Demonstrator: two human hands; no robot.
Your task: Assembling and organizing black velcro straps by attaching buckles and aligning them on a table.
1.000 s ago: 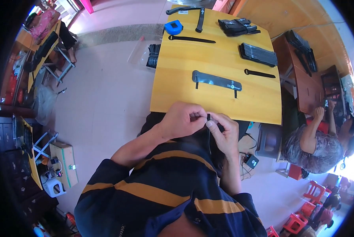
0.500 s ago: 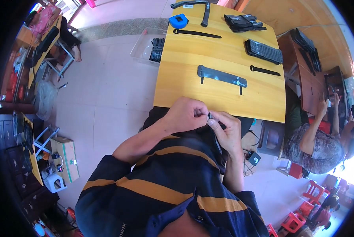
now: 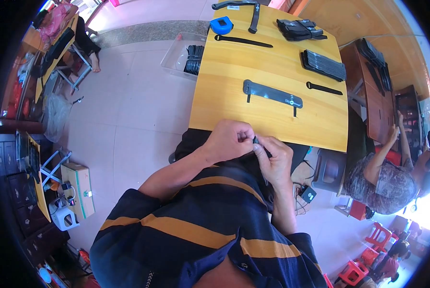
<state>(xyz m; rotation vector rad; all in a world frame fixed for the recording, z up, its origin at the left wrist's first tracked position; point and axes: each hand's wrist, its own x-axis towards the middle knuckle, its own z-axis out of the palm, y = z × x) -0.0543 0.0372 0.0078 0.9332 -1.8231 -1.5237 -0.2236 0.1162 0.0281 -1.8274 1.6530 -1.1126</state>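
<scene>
Just past the table's near edge, my two hands meet in front of my body. My left hand (image 3: 228,141) is closed, its fingertips pinching a small piece of black strap (image 3: 255,140). Thumb and fingers of my right hand (image 3: 277,159) press on the same piece from the other side. Most of the strap is hidden by my fingers. Beyond my hands, a flat grey band (image 3: 272,94) with rounded ends lies on the yellow wooden table (image 3: 219,108), and two short black tabs stick out from under it.
Toward the back lie a blue tape measure (image 3: 221,25), a black strap with a looped end (image 3: 243,41) and a folded black bundle (image 3: 301,30). A strap stack (image 3: 323,66) sits at the right. A clear bin (image 3: 170,62) stands left; a co-worker (image 3: 385,180) sits right.
My hands keep the same pinch, with hardly any movement. The table appears shifted slightly to the right and down in the picture. The co-worker's hands at the right have moved a little.
</scene>
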